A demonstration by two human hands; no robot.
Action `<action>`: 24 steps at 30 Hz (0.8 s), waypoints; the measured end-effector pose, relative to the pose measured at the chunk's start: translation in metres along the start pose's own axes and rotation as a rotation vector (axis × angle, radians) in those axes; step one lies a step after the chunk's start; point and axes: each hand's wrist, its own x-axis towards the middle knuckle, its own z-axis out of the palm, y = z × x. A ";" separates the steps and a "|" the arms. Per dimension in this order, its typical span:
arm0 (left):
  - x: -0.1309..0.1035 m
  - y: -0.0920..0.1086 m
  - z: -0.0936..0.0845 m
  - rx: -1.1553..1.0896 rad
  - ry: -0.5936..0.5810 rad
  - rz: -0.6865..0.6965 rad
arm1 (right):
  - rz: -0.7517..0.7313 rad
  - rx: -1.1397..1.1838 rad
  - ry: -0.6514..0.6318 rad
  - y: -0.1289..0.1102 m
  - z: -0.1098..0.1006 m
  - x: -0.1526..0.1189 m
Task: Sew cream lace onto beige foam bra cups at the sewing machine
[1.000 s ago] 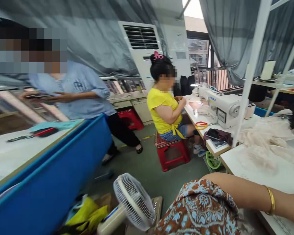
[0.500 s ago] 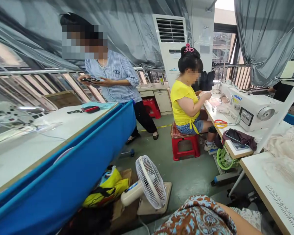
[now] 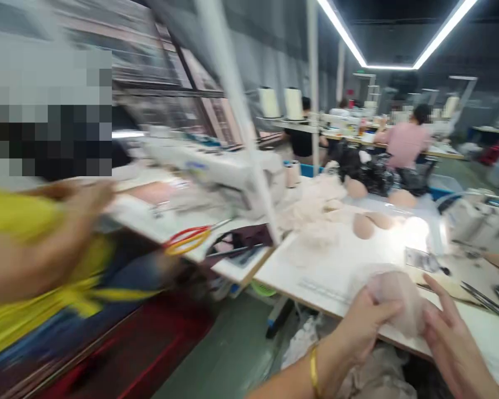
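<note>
A pale bra cup with sheer fabric over it (image 3: pixel 403 302) is held above the front edge of the white table. My left hand (image 3: pixel 368 318), below a gold bangle, is closed on its left side with the thumb across the front. My right hand (image 3: pixel 451 335) grips its right edge, with the index finger stretched up. Motion blur softens the detail. Behind the hands, several beige bra cups (image 3: pixel 363 226) lie on the table beside a heap of pale fabric (image 3: pixel 316 208). A sewing machine (image 3: pixel 482 227) with its lamp lit stands at the right.
Dark scissors or tweezers (image 3: pixel 486 302) lie at the right. On the neighbouring table are red-and-orange-handled scissors (image 3: pixel 187 238) and a blurred sewing machine (image 3: pixel 216 166). A white pole (image 3: pixel 249 122) rises between the tables. A co-worker in yellow (image 3: pixel 37 244) sits close at the left.
The view has swung right, away from the fan and the standing person, to the table. Both my hands and the bra cup have come into view.
</note>
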 end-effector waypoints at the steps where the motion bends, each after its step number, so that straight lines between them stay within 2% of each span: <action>1: 0.003 0.003 0.002 0.003 -0.012 -0.039 | 0.010 0.020 0.050 0.000 -0.002 0.003; 5: 0.017 0.006 0.009 0.015 0.087 -0.066 | -0.013 0.075 0.090 0.004 -0.006 0.013; 8: 0.024 0.005 0.015 0.021 0.175 -0.043 | -0.054 0.077 0.090 0.008 -0.010 0.011; 12: 0.029 0.002 0.020 -0.018 0.224 -0.043 | -0.062 0.120 0.116 0.014 -0.019 0.007; 21: 0.031 0.000 0.027 -0.062 0.229 -0.124 | -0.013 0.194 0.187 0.015 -0.026 0.010; 24: 0.031 -0.002 0.030 -0.052 0.143 -0.169 | -0.030 0.205 0.204 0.014 -0.026 0.011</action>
